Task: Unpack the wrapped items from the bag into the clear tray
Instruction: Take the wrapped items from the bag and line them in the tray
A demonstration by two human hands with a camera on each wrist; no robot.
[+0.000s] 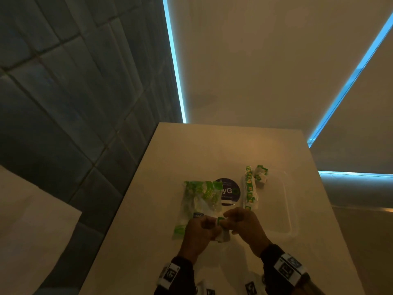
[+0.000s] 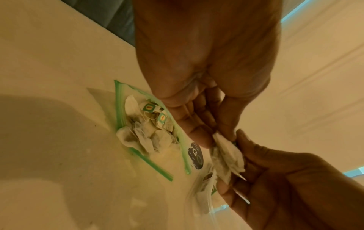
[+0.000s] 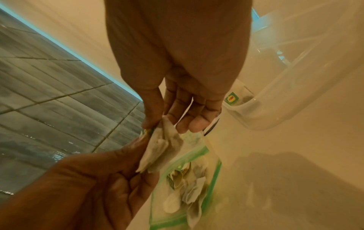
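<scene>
A clear zip bag (image 1: pixel 197 201) with green edges lies on the pale table, with several tea bags (image 2: pixel 145 129) still inside. Just in front of it, both hands hold one small clump of white tea bags (image 1: pixel 222 229) above the table. My left hand (image 1: pixel 209 225) pinches it from the left, thumb against fingertips (image 2: pixel 202 137). From the right, my right hand (image 1: pixel 230 218) pinches the same clump (image 3: pixel 161 147). The clear tray (image 1: pixel 286 209) stands to the right. A few green-tagged tea bags (image 1: pixel 249 188) lie along its left side.
A dark round sticker (image 1: pixel 228 192) shows on the table, partly under the zip bag. The table (image 1: pixel 212 145) ends at a tiled floor on the left, and a wall with blue light strips rises behind. A pale surface fills the lower left corner.
</scene>
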